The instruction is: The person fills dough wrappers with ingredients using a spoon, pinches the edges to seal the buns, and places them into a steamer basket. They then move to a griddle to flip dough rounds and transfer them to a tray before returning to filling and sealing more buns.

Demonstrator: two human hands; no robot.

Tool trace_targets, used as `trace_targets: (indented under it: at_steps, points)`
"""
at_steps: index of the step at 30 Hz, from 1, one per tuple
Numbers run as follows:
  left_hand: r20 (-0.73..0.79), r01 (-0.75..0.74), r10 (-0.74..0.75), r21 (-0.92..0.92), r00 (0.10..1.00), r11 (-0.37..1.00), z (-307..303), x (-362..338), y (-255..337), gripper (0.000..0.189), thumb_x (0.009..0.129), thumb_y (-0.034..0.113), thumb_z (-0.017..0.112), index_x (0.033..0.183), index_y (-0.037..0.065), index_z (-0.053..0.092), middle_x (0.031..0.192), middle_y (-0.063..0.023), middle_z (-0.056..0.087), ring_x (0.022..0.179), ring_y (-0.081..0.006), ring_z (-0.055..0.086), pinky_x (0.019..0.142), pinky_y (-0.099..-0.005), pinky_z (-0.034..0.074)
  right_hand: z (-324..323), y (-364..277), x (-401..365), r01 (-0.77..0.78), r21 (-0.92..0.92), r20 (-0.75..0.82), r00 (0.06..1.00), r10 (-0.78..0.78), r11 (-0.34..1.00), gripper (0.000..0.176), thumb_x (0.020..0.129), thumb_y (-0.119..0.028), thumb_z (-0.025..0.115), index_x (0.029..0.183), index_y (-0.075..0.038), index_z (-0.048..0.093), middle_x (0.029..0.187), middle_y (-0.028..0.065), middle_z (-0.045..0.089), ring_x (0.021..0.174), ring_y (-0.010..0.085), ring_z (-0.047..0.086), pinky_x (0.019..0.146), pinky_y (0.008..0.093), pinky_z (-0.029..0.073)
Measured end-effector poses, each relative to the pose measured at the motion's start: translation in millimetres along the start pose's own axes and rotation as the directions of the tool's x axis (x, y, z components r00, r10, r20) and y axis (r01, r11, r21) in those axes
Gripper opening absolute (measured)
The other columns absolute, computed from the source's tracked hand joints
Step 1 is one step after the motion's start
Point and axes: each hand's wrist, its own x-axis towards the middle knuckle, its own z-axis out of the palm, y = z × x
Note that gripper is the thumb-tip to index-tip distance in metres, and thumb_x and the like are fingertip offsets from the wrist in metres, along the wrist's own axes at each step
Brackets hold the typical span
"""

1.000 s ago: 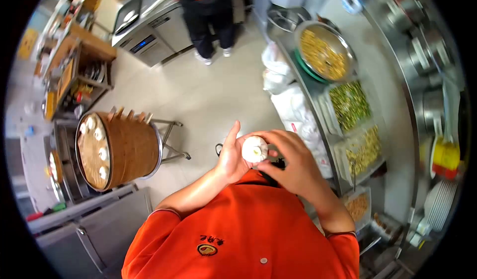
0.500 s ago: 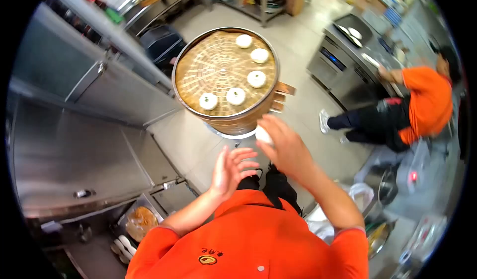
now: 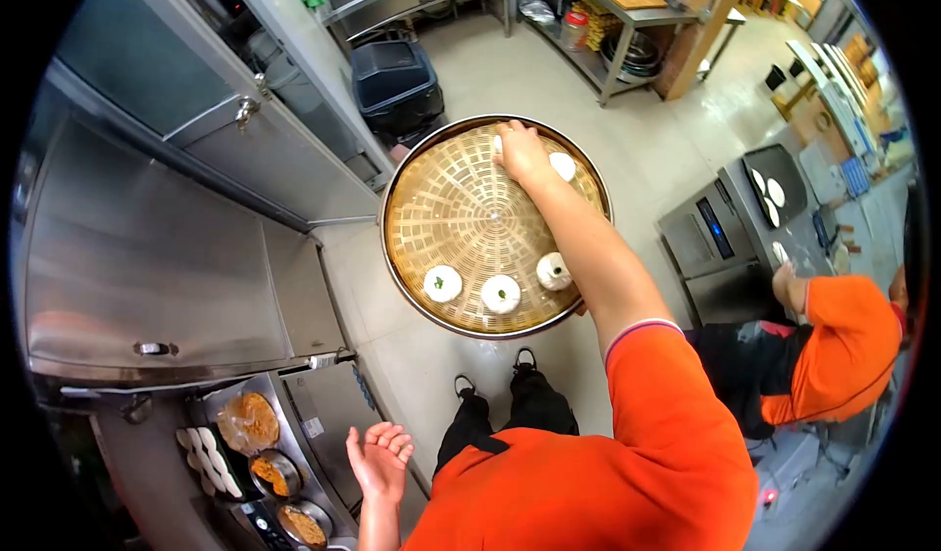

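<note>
A round bamboo steamer with a metal rim stands in front of me. My right hand reaches over its far part, fingers closed round a white bun that shows only in part at the thumb side. Beside that hand lies another bun. Along the near edge sit a bun with a green top, a second green-topped bun and a third bun next to my forearm. My forearm hides part of the steamer. My left hand hangs low at the left, palm up, fingers loosely apart, holding nothing.
At lower left are bowls of orange filling and a tray of white dough pieces. A black bin stands behind the steamer. On the right, a person in orange works by a counter with a dark tray.
My right hand has moved forward from near my body to the steamer's far side with the bun. My left hand has dropped down and left. The view has shifted.
</note>
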Motion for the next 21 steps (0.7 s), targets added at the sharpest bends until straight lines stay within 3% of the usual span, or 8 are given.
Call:
trace_targets:
  at_steps: [4,6,7,8,12,13,15,21]
  points:
    - [0.062,0.027,-0.023,-0.058,0.998,0.998,9.0,2.7,-3.4,0.059,0.101,0.057,0.042,0.102,0.002,0.063,0.098,-0.0155,0.07,0.087,-0.029,0.069,0.079,-0.0407,0.054,-45.4,-59.6,-38.2,0.178,-0.051,-0.37,0.911,-0.184,0.983,0.052,0.082,-0.011,0.075,0.131,-0.006,0.058,0.122,0.021,0.061,0.114,0.0388,0.061,0.091,0.0442,0.056]
    - [0.083,0.021,-0.018,-0.028,0.996,0.999,3.7,10.5,-4.5,0.058,0.101,0.056,0.043,0.103,0.002,0.063,0.098,-0.0157,0.07,0.087,-0.0289,0.069,0.079,-0.0406,0.054,-76.7,-120.7,-75.3,0.244,0.725,-0.045,0.95,-0.309,0.644,0.032,0.078,0.002,0.065,0.109,0.002,0.069,0.11,0.0255,0.066,0.103,0.0407,0.065,0.091,0.0474,0.053]
    - [0.098,0.024,-0.023,-0.011,0.995,1.0,5.3,17.6,-2.8,0.057,0.101,0.056,0.043,0.103,0.002,0.063,0.098,-0.0158,0.07,0.087,-0.0287,0.068,0.078,-0.0402,0.054,-94.1,-156.4,-97.6,0.588,0.439,-0.205,0.802,-0.561,0.679,0.014,0.078,0.001,0.061,0.088,0.002,0.071,0.096,0.0244,0.068,0.095,0.0385,0.067,0.083,0.0483,0.055]
    - [0.116,0.043,-0.044,0.015,0.992,0.999,6.1,22.0,-2.7,0.057,0.101,0.055,0.043,0.103,0.002,0.064,0.097,-0.0159,0.07,0.086,-0.0285,0.068,0.078,-0.0399,0.054,-116.9,-207.4,-103.4,0.587,0.332,0.196,0.723,-0.663,0.738,0.01,0.079,-0.002,0.061,0.082,0.0,0.07,0.091,0.0219,0.069,0.089,0.0381,0.069,0.076,0.0473,0.056]
    - [0.177,0.07,-0.1,0.172,0.979,0.983,21.9,35.6,4.8,0.056,0.101,0.055,0.044,0.106,0.003,0.063,0.098,-0.013,0.07,0.086,-0.0256,0.068,0.079,-0.0373,0.057,-204.1,-384.8,-146.1,0.781,0.346,0.153,0.5,-0.853,0.52,0.011,0.079,-0.012,0.07,0.086,-0.008,0.077,0.084,0.0108,0.074,0.08,0.0292,0.073,0.065,0.0432,0.059]
    - [0.584,0.173,-0.151,0.019,0.797,0.985,-14.3,72.8,-0.4,0.052,0.101,0.055,0.045,0.106,0.007,0.063,0.101,-0.0082,0.069,0.086,-0.0219,0.067,0.079,-0.0363,0.056,-217.4,-428.9,-146.1,0.883,0.294,0.165,0.33,-0.929,0.366,0.014,0.081,-0.012,0.068,0.089,-0.007,0.077,0.086,0.0116,0.074,0.085,0.0294,0.073,0.064,0.0439,0.058]
    - [0.596,0.136,-0.227,0.194,0.77,0.971,-19.1,78.2,-1.9,0.051,0.101,0.054,0.044,0.109,0.007,0.063,0.103,-0.0086,0.069,0.089,-0.0216,0.066,0.081,-0.0362,0.055,-353.1,-259.4,-239.7,0.458,0.83,-0.027,0.604,-0.797,0.319,0.015,0.084,-0.013,0.064,0.091,-0.002,0.072,0.086,0.0173,0.07,0.079,0.0326,0.069,0.069,0.043,0.055]
    - [0.484,0.075,-0.299,0.429,0.823,0.9,-35.0,67.1,9.5,0.05,0.104,0.051,0.041,0.117,0.007,0.061,0.109,-0.0097,0.068,0.096,-0.0206,0.065,0.085,-0.036,0.054,-379.3,-269.3,-313.0,0.549,0.833,-0.076,0.236,-0.969,0.069,0.012,0.087,-0.014,0.063,0.085,-0.003,0.068,0.078,0.0171,0.064,0.075,0.0348,0.065,0.069,0.0441,0.053]
